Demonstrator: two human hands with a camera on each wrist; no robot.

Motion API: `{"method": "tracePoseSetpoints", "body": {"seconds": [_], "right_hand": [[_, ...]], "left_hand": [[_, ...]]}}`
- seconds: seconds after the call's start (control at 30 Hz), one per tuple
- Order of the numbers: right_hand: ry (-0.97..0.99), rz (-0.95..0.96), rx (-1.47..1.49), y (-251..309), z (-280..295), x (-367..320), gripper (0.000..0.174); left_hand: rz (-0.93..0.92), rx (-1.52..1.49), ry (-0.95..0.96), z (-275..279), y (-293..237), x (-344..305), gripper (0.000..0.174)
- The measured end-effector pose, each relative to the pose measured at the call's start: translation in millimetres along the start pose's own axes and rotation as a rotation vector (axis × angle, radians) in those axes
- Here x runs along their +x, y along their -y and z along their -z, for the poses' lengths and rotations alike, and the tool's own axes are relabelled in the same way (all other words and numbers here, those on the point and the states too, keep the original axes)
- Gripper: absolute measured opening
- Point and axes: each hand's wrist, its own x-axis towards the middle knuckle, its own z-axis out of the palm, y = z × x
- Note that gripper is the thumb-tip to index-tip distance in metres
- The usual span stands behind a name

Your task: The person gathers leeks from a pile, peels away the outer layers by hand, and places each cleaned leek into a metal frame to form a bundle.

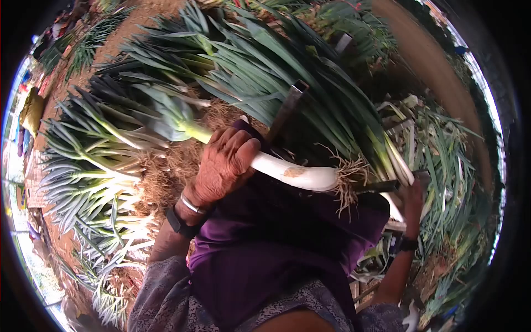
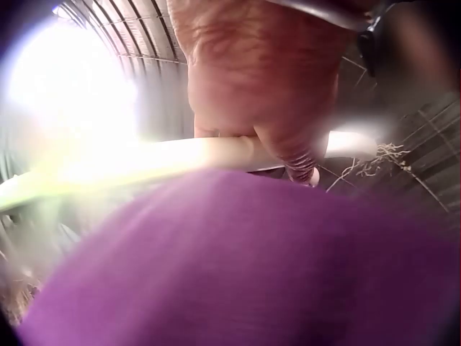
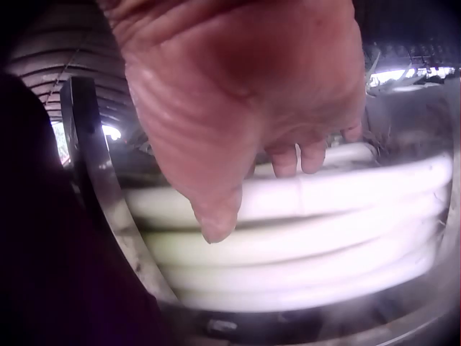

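In the head view my left hand (image 1: 228, 160) grips a leek (image 1: 298, 176) around its shank, its rooty end pointing right and its green leaves left. The left wrist view shows the same leek (image 2: 173, 158) crossing beneath the palm, above purple cloth (image 2: 252, 267). My right hand (image 1: 412, 202) is low at the right, beside the white ends of a bundle of leeks (image 1: 395, 152). Seen from the right wrist, this hand (image 3: 245, 101) hangs over several white leek shanks (image 3: 302, 241), thumb pointing down across them and fingers loosely extended at the uppermost shank.
Metal uprights (image 1: 289, 108) flank the bundled leeks; one upright (image 3: 97, 151) stands left in the right wrist view. Piled leeks (image 1: 105, 149) with tangled brown roots (image 1: 166, 171) spread at the left. Loose green leaves (image 1: 451, 177) heap at the right.
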Motion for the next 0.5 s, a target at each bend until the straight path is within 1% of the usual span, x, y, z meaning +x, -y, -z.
{"method": "tracePoseSetpoints", "body": {"seconds": [0.03,0.1,0.17,0.23,0.3,0.37,0.47,0.5], "right_hand": [[-0.071,-0.136,0.162,22.6,25.7,16.1,0.032],[-0.227,-0.170,0.528,96.1,88.1,28.1,0.038],[-0.291,-0.032,0.562,190.0,134.8,28.9,0.038],[-0.145,0.247,0.404,246.2,149.0,19.0,0.047],[0.089,0.627,0.317,298.9,146.9,22.9,0.056],[0.279,0.627,0.329,314.5,129.6,21.9,0.046],[0.326,0.608,0.169,300.2,103.7,18.0,0.037],[0.356,0.601,0.174,296.7,102.8,18.2,0.036]], "left_hand": [[0.009,0.048,0.003,-5.3,-6.3,0.3,0.038],[0.016,0.134,0.009,-16.5,-18.4,4.3,0.039],[-0.003,0.132,-0.030,-26.4,-35.7,16.0,0.032],[-0.012,0.121,-0.005,-39.5,-48.7,17.5,0.028],[-0.005,0.111,0.017,-50.9,-63.1,18.3,0.027],[-0.011,0.098,0.024,-60.3,-74.9,19.4,0.024],[-0.031,0.075,0.024,-70.7,-88.0,19.1,0.020],[-0.039,0.072,0.035,-73.1,-90.8,19.8,0.020]]}}
